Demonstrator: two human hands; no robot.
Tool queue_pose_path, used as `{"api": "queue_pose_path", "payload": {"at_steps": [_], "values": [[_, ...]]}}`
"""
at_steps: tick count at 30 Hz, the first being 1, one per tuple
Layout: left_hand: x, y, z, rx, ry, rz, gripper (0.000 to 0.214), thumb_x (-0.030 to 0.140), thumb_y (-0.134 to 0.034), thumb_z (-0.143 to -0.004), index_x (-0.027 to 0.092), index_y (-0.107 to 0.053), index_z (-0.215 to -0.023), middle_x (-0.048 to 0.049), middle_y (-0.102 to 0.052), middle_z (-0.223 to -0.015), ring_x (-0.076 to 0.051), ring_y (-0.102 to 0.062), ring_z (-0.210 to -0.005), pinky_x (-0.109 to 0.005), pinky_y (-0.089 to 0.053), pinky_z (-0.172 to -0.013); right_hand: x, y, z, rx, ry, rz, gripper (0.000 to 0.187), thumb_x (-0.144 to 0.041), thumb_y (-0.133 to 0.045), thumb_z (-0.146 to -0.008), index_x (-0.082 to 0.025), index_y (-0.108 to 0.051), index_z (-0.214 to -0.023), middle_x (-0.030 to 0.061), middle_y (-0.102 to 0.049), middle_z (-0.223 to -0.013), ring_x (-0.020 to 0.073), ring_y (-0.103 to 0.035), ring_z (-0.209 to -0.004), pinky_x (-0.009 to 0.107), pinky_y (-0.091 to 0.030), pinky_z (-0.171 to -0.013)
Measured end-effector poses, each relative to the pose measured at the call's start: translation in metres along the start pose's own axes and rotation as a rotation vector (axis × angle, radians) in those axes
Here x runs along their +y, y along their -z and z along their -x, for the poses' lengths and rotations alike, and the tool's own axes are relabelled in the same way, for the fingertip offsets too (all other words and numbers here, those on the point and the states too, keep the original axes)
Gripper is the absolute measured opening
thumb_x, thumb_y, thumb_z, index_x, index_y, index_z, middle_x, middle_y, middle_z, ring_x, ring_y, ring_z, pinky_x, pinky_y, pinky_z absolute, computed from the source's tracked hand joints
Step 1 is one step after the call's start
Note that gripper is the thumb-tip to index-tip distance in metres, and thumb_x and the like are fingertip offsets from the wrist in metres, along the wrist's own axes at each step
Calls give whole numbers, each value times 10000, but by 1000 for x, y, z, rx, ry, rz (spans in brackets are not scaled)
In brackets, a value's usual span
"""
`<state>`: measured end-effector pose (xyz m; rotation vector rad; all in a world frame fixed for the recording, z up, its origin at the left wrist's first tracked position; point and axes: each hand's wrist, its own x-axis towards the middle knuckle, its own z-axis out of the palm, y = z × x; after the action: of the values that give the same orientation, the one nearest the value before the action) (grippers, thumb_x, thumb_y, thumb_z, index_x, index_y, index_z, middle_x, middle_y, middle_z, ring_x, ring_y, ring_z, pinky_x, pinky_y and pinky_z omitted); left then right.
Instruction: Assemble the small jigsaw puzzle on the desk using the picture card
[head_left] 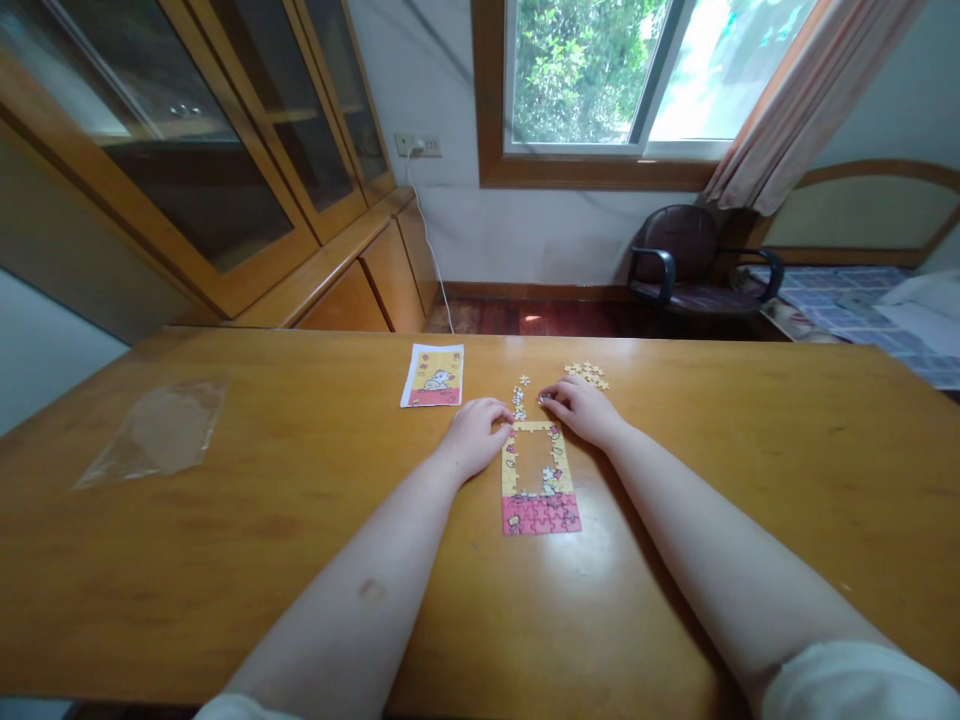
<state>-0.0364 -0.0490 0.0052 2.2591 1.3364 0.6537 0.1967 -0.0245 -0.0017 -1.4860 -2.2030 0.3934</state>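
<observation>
A small yellow and pink jigsaw puzzle point(538, 500) lies partly built on the wooden table point(300, 540), with an unfilled hole in its middle. My left hand point(476, 435) rests at the puzzle's top left corner, fingers curled onto the table. My right hand point(581, 405) sits at the top right corner, fingertips pinched on a small puzzle piece. A few loose pieces point(519, 395) lie between my hands. A small heap of loose pieces point(587, 374) lies just beyond my right hand. A printed reference picture point(433, 375) lies to the left.
A clear plastic bag point(157, 430) lies at the table's left. Beyond the table stand a wooden cabinet with glass doors point(225, 150), a dark armchair point(690, 265) under a window point(637, 70), and a bed point(885, 310) at the right.
</observation>
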Motion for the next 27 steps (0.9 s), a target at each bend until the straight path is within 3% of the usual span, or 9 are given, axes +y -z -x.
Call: {"api": "queue_pose_path", "payload": {"at_steps": [7, 14, 27], "values": [[-1, -1, 1, 4, 11, 4, 158, 231, -533, -802, 223, -678, -864, -29, -666, -1019, -207, -577, -1014, -367, -453, -950, 3, 7, 2, -8, -49, -4, 199, -172, -537, -825, -203, -698, -937, 49, -638, -954, 163, -595, -854, 279, -465, -812], [4, 2, 1, -5, 16, -2, 165, 226, -528, -802, 220, -683, -856, -34, -674, -1017, -214, -580, -1012, -373, -448, -949, -4, 1, 0, 30, 31, 146, 276, -358, -558, -877, -207, -687, -1068, 85, -628, -1051, 205, -579, -980, 312, -434, -903], [5, 2, 1, -17, 31, -9, 193, 221, -551, -794, 221, -687, -932, -45, -661, -1063, -219, -568, -1048, -383, -439, -980, -10, -4, -2, 37, 22, 153, 187, -355, -604, -855, -193, -694, -874, 77, -629, -939, 202, -579, -930, 312, -443, -868]]}}
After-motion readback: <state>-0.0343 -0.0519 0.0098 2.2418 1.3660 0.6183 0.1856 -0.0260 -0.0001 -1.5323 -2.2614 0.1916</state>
